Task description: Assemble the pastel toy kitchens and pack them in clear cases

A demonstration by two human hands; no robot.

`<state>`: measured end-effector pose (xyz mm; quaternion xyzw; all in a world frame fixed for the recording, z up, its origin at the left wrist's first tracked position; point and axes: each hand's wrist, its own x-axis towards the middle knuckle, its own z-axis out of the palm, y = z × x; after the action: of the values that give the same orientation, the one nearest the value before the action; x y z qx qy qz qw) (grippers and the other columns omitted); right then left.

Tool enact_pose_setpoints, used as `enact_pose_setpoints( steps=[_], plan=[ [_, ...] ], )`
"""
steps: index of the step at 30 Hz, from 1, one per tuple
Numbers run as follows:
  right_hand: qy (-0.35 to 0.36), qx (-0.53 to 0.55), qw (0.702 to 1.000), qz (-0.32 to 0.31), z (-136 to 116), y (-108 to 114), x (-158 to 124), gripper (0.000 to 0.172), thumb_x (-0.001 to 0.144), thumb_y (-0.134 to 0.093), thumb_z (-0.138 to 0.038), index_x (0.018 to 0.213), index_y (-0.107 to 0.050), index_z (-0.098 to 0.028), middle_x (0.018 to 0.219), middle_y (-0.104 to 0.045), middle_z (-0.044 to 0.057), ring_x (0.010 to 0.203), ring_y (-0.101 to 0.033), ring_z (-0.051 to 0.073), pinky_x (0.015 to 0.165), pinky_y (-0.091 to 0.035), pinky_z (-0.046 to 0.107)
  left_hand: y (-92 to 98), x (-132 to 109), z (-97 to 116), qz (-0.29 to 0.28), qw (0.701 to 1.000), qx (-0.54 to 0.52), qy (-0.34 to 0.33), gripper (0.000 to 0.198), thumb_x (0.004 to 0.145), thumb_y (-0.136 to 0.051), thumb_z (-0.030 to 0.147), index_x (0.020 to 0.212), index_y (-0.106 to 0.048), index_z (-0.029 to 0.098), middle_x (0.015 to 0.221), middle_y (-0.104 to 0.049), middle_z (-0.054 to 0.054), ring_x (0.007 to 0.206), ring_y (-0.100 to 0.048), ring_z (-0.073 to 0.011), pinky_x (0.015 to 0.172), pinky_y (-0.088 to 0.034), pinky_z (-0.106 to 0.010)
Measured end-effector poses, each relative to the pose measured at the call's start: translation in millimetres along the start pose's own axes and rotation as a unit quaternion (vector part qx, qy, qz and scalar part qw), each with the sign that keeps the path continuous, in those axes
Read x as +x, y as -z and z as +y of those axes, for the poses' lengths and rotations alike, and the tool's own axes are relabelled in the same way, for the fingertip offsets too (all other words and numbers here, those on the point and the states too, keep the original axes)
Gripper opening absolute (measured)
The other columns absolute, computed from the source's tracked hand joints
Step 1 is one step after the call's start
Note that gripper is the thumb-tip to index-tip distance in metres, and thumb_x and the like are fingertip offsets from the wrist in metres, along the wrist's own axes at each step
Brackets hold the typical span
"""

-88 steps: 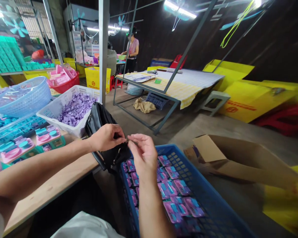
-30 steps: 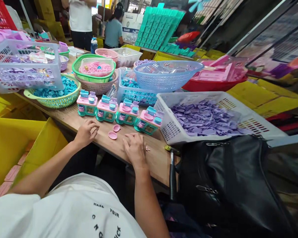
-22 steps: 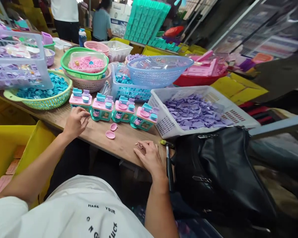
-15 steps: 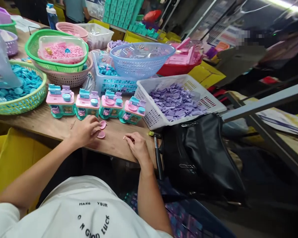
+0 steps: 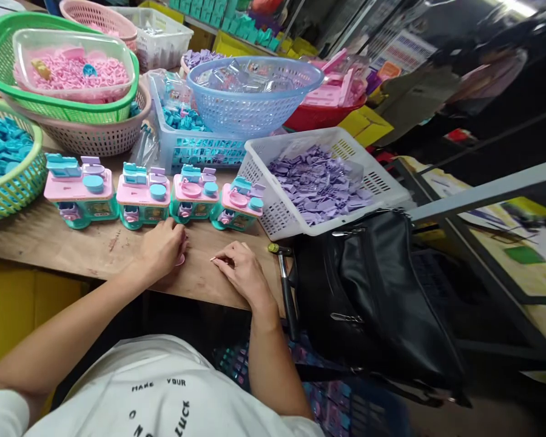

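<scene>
My left hand [image 5: 161, 249] rests on the wooden table [image 5: 73, 246] just in front of a row of pink-and-teal toy kitchens [image 5: 143, 197]. Its fingers curl over a small pink dish [image 5: 181, 260], and only the dish's edge shows. My right hand [image 5: 241, 273] lies on the table a little to the right. Its fingertips are pinched on something tiny that I cannot make out. A black-handled tool with a yellow tip [image 5: 282, 273] lies right beside that hand.
A black bag [image 5: 368, 291] sits at the table's right end. Behind it stands a white basket of purple pieces [image 5: 368, 176]. Further back are a blue basket [image 5: 255, 115], a green basket holding a tub of pink parts [image 5: 73, 112] and a basket of teal discs [image 5: 9, 188]. A blue crate [image 5: 346, 406] sits below.
My view swung from the blue crate and bag to the table. My left hand moved right onto the pink dishes. My right hand slid along the table edge with its fingertips pinched.
</scene>
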<state>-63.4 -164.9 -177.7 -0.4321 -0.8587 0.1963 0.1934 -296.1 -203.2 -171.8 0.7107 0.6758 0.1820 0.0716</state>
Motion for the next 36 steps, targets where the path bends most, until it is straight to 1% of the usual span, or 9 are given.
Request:
enact_pose_setpoints(
  steps=[4, 6, 9, 14, 18, 22, 26, 31, 36],
  plan=[
    [-0.015, -0.064, 0.998, 0.004, -7, -9, 3, 0.011, 0.09, -0.069, -0.024, 0.08, -0.066, -0.02, 0.086, -0.066, 0.003, 0.086, -0.057, 0.021, 0.076, -0.042, 0.033, 0.0, 14, 6, -0.057, 0.998, 0.013, 0.02, 0.014, 0.071, -0.071, 0.013, 0.081, -0.064, 0.019, 0.092, -0.067, -0.009, 0.071, -0.066, -0.0251, 0.058, -0.043, -0.032],
    [-0.02, -0.078, 0.997, 0.008, -8, -13, 6, 0.012, 0.09, -0.068, -0.022, 0.079, -0.064, -0.02, 0.085, -0.066, 0.003, 0.084, -0.058, 0.02, 0.075, -0.041, 0.033, 2.2, 17, 6, -0.031, 0.999, -0.013, 0.031, 0.003, 0.081, -0.063, 0.019, 0.078, -0.062, 0.019, 0.088, -0.067, -0.009, 0.068, -0.066, -0.0245, 0.057, -0.043, -0.032],
    [-0.007, -0.043, 0.999, 0.02, -6, -13, 10, 0.012, 0.093, -0.064, -0.022, 0.081, -0.064, -0.021, 0.085, -0.066, 0.003, 0.084, -0.059, 0.02, 0.076, -0.042, 0.032, 8.7, 16, 8, 0.018, 0.989, -0.131, 0.061, 0.012, 0.09, -0.054, 0.026, 0.081, -0.059, 0.019, 0.081, -0.066, -0.007, 0.061, -0.064, -0.0206, 0.055, -0.046, -0.03],
    [-0.024, 0.021, 0.997, 0.069, 2, -7, 9, 0.017, 0.097, -0.058, -0.027, 0.088, -0.073, -0.023, 0.089, -0.069, 0.004, 0.089, -0.061, 0.02, 0.081, -0.046, 0.033, 16.3, 10, 13, -0.001, 0.883, -0.448, 0.14, 0.031, 0.085, -0.063, 0.05, 0.087, -0.056, 0.02, 0.073, -0.06, 0.0, 0.055, -0.058, -0.0148, 0.042, -0.051, -0.025],
    [-0.057, -0.007, 0.996, 0.064, -4, -12, 6, 0.009, 0.092, -0.069, -0.032, 0.089, -0.076, -0.027, 0.09, -0.07, 0.003, 0.091, -0.061, 0.021, 0.081, -0.044, 0.034, 10.2, 6, 18, 0.005, 0.83, -0.535, 0.156, 0.05, 0.077, -0.07, 0.065, 0.086, -0.055, 0.018, 0.071, -0.058, 0.0, 0.057, -0.056, -0.0125, 0.042, -0.052, -0.023],
    [-0.073, -0.047, 0.995, 0.058, -15, -19, 5, 0.01, 0.092, -0.067, -0.026, 0.083, -0.073, -0.026, 0.089, -0.07, 0.003, 0.093, -0.059, 0.022, 0.077, -0.039, 0.034, -1.8, 1, 20, 0.021, 0.826, -0.546, 0.14, 0.051, 0.076, -0.072, 0.065, 0.086, -0.056, 0.018, 0.07, -0.061, 0.0, 0.054, -0.054, -0.0095, 0.044, -0.048, -0.019],
    [-0.078, -0.033, 0.995, 0.055, -20, -21, 5, 0.012, 0.088, -0.066, -0.019, 0.076, -0.064, -0.022, 0.086, -0.07, 0.003, 0.089, -0.059, 0.022, 0.076, -0.04, 0.034, -8.1, -3, 19, 0.043, 0.851, -0.511, 0.113, 0.043, 0.08, -0.07, 0.057, 0.092, -0.063, 0.016, 0.076, -0.064, -0.003, 0.057, -0.056, -0.011, 0.048, -0.05, -0.021],
    [-0.074, 0.161, 0.98, 0.095, -24, -16, 9, 0.008, 0.089, -0.057, -0.023, 0.082, -0.06, -0.022, 0.079, -0.069, 0.001, 0.071, -0.063, 0.016, 0.071, -0.049, 0.029, -6.1, -6, 20, 0.046, 0.867, -0.49, 0.076, 0.033, 0.087, -0.065, 0.049, 0.086, -0.063, 0.017, 0.075, -0.064, -0.003, 0.059, -0.055, -0.0113, 0.051, -0.048, -0.021],
    [-0.076, 0.284, 0.947, 0.128, -31, -10, 15, 0.019, 0.087, -0.065, -0.037, 0.083, -0.068, -0.02, 0.082, -0.075, 0.003, 0.071, -0.066, 0.015, 0.069, -0.053, 0.028, -7.7, -8, 21, 0.047, 0.884, -0.461, 0.065, 0.028, 0.089, -0.061, 0.044, 0.084, -0.064, 0.017, 0.075, -0.065, -0.004, 0.061, -0.057, -0.0122, 0.054, -0.048, -0.021]
  ],
)
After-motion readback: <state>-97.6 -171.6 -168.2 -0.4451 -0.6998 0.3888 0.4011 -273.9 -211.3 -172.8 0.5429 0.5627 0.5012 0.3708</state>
